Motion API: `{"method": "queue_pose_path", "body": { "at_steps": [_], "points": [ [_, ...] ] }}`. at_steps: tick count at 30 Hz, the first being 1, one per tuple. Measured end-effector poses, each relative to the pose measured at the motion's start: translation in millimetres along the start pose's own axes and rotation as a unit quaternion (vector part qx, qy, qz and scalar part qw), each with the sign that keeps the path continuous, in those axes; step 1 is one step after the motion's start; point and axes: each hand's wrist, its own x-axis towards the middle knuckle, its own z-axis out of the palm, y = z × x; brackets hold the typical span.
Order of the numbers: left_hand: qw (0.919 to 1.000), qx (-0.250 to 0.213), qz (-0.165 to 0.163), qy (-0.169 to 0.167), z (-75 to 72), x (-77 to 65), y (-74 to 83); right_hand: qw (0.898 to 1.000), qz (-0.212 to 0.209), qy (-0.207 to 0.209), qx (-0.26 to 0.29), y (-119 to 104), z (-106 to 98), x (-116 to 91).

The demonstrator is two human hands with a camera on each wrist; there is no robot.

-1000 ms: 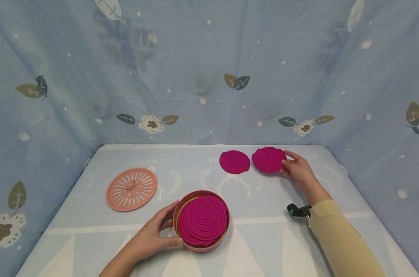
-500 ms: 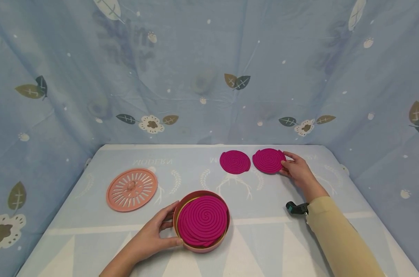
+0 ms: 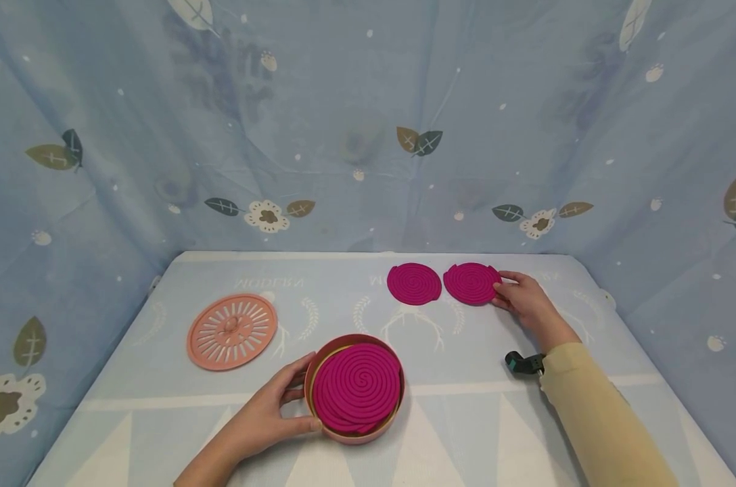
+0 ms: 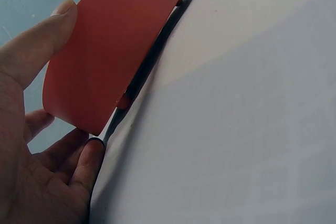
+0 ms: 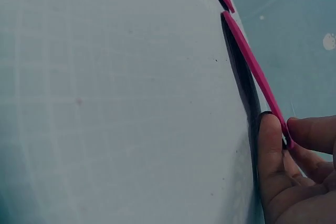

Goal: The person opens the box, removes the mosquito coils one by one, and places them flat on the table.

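A round pink tin [image 3: 354, 439] stands near the front middle of the table, with several magenta mosquito coils [image 3: 360, 380] stacked inside it. My left hand [image 3: 270, 409] holds the tin's left side, thumb on the near wall and fingers round the far side; the left wrist view shows the tin's outer wall [image 4: 113, 40]. At the back right, my right hand [image 3: 526, 301] pinches the right edge of another magenta mosquito coil [image 3: 470, 283]. In the right wrist view that coil [image 5: 257, 72] tilts, its held edge raised above the table. One more mosquito coil [image 3: 414, 284] lies flat just left of it.
A slotted pink lid [image 3: 233, 333] lies flat at the left of the table. A small black device [image 3: 523, 363] juts from the right sleeve [image 3: 599, 412]. The patterned curtain [image 3: 368, 135] rises right behind the table's back edge [image 3: 319, 256].
My right hand has lowered the mosquito coil slightly toward the table, beside the other one. The left hand and the tin have stayed in place.
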Motion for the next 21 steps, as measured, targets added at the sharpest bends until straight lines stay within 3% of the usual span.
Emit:
{"method": "queue_pose_path", "body": {
  "at_steps": [7,21],
  "points": [
    [0.9999,0.003,-0.010,-0.001,-0.4,-1.4,0.5,1.000,0.001,-0.012,-0.003,-2,-6,-3],
    [0.9999,-0.008,-0.008,-0.003,-1.7,-0.8,2.6,0.999,-0.019,0.012,-0.039,-3,-11,-15]
  ]
}}
